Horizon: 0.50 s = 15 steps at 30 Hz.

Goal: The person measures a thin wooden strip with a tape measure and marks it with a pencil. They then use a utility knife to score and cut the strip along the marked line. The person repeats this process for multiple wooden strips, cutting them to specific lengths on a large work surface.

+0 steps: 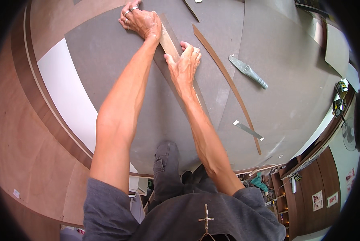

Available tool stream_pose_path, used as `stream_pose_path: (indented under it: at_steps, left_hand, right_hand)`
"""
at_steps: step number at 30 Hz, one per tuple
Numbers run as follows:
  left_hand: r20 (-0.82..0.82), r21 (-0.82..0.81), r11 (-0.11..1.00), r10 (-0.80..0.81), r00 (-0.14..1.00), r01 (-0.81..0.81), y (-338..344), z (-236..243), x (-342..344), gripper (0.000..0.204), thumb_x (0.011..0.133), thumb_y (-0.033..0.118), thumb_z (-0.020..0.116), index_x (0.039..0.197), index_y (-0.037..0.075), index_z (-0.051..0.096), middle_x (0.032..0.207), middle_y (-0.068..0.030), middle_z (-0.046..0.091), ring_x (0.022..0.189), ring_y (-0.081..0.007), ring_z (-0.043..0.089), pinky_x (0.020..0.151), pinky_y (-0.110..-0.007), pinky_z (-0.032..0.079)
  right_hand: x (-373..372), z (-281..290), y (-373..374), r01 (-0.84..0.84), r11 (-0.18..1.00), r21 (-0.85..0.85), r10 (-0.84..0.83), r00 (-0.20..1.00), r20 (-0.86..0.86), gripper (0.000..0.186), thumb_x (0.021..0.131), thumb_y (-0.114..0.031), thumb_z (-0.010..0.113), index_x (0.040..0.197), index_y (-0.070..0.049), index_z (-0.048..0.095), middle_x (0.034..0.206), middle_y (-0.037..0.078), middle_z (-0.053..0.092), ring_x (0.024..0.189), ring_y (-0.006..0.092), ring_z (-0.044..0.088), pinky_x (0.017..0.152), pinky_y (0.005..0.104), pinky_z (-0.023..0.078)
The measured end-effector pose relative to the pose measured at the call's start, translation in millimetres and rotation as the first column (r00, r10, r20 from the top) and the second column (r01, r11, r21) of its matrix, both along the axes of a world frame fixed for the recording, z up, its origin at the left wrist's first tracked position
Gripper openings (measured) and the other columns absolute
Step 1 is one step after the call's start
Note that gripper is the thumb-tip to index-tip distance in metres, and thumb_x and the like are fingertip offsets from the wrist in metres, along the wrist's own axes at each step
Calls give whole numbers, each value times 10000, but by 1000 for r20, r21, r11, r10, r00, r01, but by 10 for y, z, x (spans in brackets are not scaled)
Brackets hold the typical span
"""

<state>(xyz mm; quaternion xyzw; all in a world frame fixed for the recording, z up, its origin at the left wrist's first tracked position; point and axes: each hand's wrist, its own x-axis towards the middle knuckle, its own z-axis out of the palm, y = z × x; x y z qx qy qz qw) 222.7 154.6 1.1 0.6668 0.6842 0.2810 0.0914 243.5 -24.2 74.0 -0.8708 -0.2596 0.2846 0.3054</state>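
Head view: a long pale wooden strip (170, 45) lies slantwise on the grey bench (292, 76), running from the far side back under the right forearm. The left hand (142, 22), rings on its fingers, is at the strip's far end with fingers bent; whether it grips anything cannot be told. The right hand (183, 66) lies over the strip nearer the body, thumb and fingers apart, its hold unclear. To its right a thin brown strip (227, 78) curves across the bench, with a grey-bladed knife (248, 71) beyond it; a short grey strip with white ends (248, 130) lies nearer the front edge
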Motion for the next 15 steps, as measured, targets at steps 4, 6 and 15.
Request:
stream_pose_path:
  at_steps: [4,6,15]
  left_hand:
    - [-6,33,999,-4,1000,4,23,-72,-46,390,760,77,663,1148,107,695,1342,-126,560,1334,-364,410,1133,-520,291]
    - [9,28,1000,-3,1000,3,-6,-31,-9,381,769,78,659,1147,116,698,1345,-119,559,1336,-360,410,1138,-519,287]
    - [16,-40,999,-20,1000,21,-75,127,19,458,749,118,776,1192,113,658,1346,-110,559,1366,-339,437,1194,-542,268]
  right_hand:
    - [10,-17,48,17,999,-43,-18,999,-34,650,769,-179,884,1303,-43,539,1296,213,512,1248,398,486,1054,541,389]
    - [-6,-57,69,42,998,-48,-44,998,-34,640,764,-170,882,1291,-50,539,1281,206,516,1242,394,490,1051,544,385]
    - [262,114,-170,8,978,209,0,999,-42,592,808,-102,825,1312,3,534,1244,194,557,1169,360,548,1006,476,452]
